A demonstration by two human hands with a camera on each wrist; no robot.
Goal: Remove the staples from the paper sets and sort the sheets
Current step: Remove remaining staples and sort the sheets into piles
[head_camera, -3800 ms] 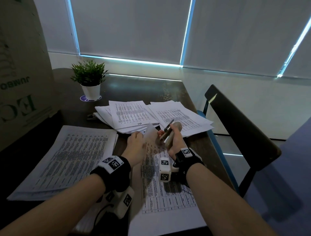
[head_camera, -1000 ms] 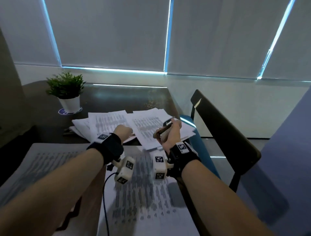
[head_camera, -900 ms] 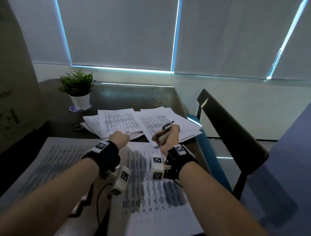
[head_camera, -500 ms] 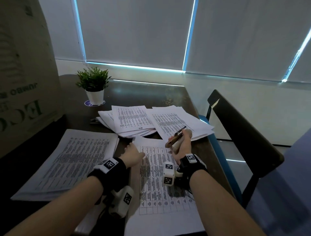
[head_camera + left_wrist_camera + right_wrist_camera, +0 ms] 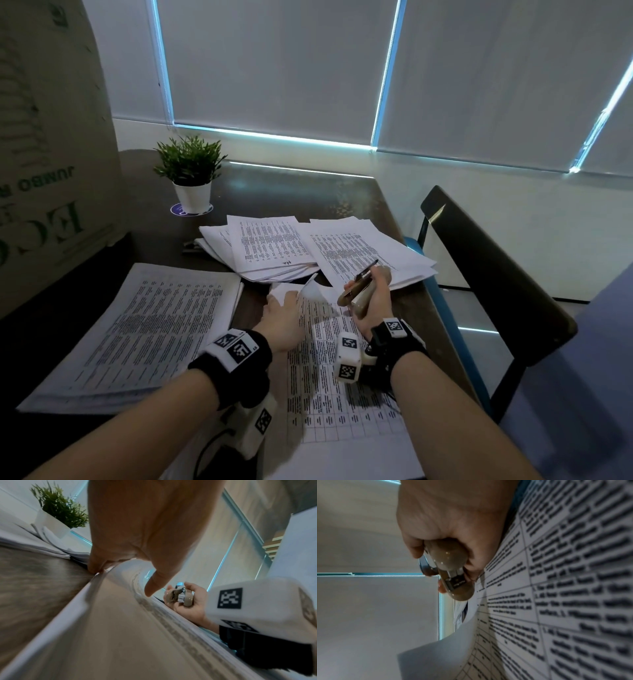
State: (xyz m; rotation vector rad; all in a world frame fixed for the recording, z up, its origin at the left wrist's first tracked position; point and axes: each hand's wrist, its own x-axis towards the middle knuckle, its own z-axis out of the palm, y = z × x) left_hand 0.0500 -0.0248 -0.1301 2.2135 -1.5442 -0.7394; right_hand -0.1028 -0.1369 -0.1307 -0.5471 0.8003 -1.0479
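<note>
Left hand (image 5: 281,322) lifting paper corner (image 5: 310,289); right hand (image 5: 371,305) gripping stapler (image 5: 359,287).

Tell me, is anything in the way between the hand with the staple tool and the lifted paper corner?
Nothing visible. The right hand holds the staple remover just right of the corner, which the left hand lifts; only open air lies between them.

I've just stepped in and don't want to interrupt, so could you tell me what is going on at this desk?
A person is unstapling printed paper sets. Their left hand lifts the top corner of the paper set lying in front of them, while their right hand grips a tan staple remover just above it. Loose sheets are fanned out further back, and another stack lies to the left.
</note>
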